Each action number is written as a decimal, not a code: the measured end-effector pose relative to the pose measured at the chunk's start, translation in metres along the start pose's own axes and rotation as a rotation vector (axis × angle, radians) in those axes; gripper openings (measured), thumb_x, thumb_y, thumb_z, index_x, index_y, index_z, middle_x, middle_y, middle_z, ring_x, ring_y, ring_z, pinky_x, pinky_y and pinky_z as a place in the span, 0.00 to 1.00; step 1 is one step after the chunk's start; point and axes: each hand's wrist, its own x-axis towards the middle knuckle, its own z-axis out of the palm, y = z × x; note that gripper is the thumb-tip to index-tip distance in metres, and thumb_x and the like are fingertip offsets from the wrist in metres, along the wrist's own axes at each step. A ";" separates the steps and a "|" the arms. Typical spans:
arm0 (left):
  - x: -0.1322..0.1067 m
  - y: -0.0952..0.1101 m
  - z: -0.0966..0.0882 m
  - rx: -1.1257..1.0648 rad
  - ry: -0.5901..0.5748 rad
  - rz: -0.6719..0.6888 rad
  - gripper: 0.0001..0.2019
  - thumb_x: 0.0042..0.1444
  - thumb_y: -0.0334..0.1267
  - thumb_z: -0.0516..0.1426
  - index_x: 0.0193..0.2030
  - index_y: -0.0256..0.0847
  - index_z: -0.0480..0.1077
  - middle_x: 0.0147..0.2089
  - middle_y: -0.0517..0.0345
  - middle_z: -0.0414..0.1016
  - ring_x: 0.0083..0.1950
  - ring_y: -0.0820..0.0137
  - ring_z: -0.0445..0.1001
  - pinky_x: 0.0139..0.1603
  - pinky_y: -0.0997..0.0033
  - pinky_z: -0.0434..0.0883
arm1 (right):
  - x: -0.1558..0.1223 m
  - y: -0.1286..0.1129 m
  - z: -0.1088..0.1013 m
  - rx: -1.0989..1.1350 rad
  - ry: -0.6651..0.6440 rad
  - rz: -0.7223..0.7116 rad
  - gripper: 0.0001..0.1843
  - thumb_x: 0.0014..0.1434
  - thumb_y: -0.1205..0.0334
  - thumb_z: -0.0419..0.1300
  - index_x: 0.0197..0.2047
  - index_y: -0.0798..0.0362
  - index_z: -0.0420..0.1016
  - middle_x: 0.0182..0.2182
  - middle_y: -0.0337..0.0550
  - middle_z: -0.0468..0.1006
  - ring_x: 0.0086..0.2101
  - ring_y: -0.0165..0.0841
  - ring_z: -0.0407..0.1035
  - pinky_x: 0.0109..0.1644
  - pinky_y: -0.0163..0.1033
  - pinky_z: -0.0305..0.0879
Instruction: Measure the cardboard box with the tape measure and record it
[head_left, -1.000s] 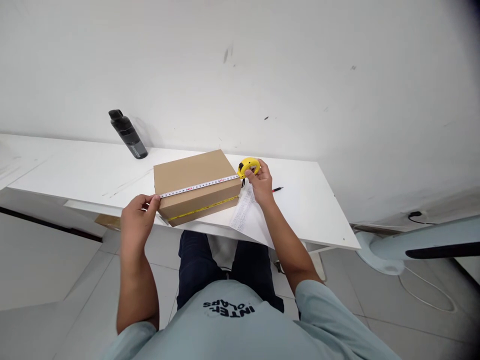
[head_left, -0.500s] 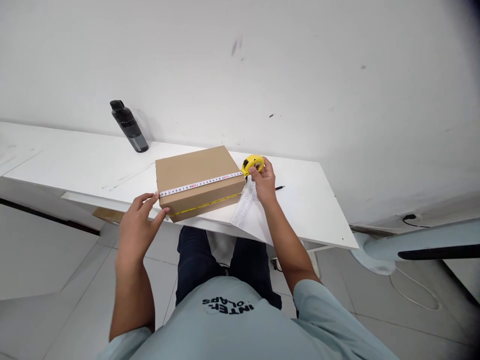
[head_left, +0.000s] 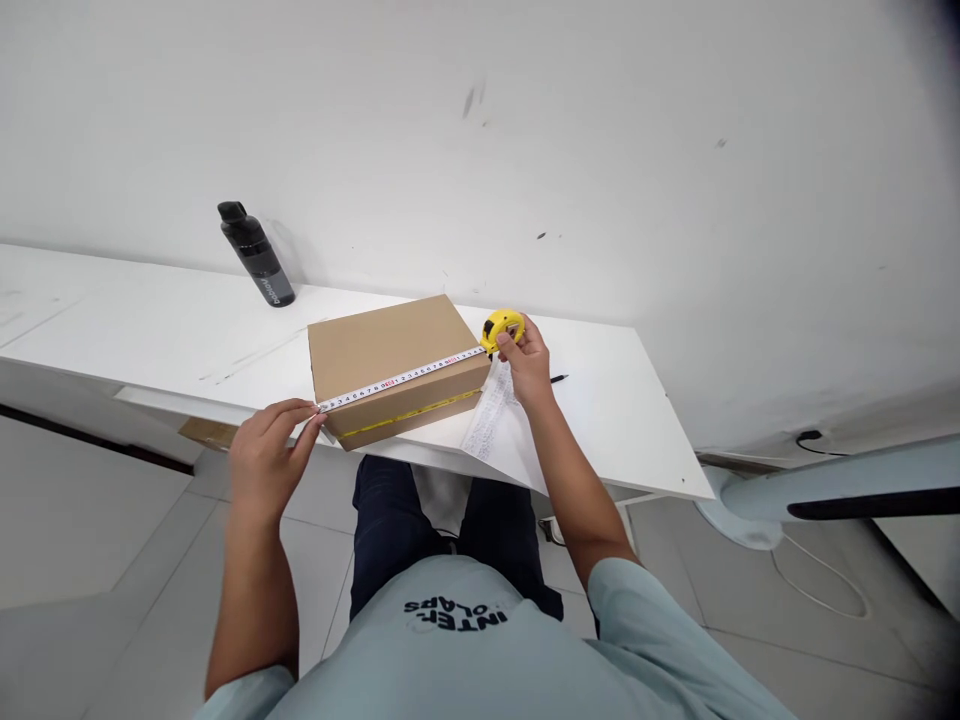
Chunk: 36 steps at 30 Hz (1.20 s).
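A closed brown cardboard box lies on the white table, with a strip of yellow tape along its front side. My right hand grips a yellow tape measure at the box's right end. Its white, numbered blade stretches across the box top near the front edge. At the front left corner, the fingertips of my left hand pinch the blade's end. Under my right wrist lies a sheet of paper covered in writing, partly hidden by the box and arm. A dark pen shows just right of that hand.
A black bottle stands at the back left, close to the wall. The white table ends at the right, where a pale blue stand rises from the floor. A cable runs along the floor there.
My left hand has shifted slightly left and down with the blade's end, so the blade now slants more toward the front left corner. My right hand stays nearly in place.
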 end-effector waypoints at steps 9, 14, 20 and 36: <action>0.001 0.004 0.000 -0.068 -0.023 0.007 0.05 0.67 0.39 0.62 0.41 0.43 0.78 0.45 0.57 0.85 0.43 0.69 0.82 0.44 0.70 0.77 | -0.003 0.004 -0.005 -0.005 0.025 0.006 0.40 0.45 0.39 0.76 0.58 0.47 0.76 0.47 0.43 0.83 0.41 0.35 0.76 0.36 0.37 0.72; -0.002 0.004 0.005 -0.074 -0.021 -0.091 0.07 0.68 0.42 0.62 0.47 0.43 0.77 0.48 0.56 0.84 0.33 0.75 0.76 0.40 0.71 0.75 | 0.000 -0.004 -0.007 0.012 0.020 -0.025 0.41 0.41 0.39 0.79 0.54 0.47 0.76 0.46 0.44 0.83 0.46 0.38 0.78 0.46 0.42 0.78; -0.002 0.010 -0.003 -0.104 0.056 -0.191 0.11 0.66 0.45 0.64 0.49 0.43 0.77 0.48 0.56 0.84 0.33 0.75 0.76 0.43 0.71 0.76 | -0.004 -0.017 -0.016 0.037 0.054 -0.098 0.39 0.42 0.39 0.79 0.52 0.46 0.75 0.47 0.44 0.82 0.47 0.40 0.78 0.53 0.47 0.78; -0.065 0.150 0.100 -0.861 0.035 -0.398 0.17 0.63 0.45 0.66 0.54 0.44 0.69 0.34 0.63 0.81 0.23 0.79 0.72 0.29 0.79 0.74 | -0.126 -0.045 -0.019 -0.309 -0.531 -0.034 0.32 0.49 0.48 0.79 0.55 0.46 0.82 0.47 0.44 0.85 0.47 0.43 0.79 0.55 0.48 0.75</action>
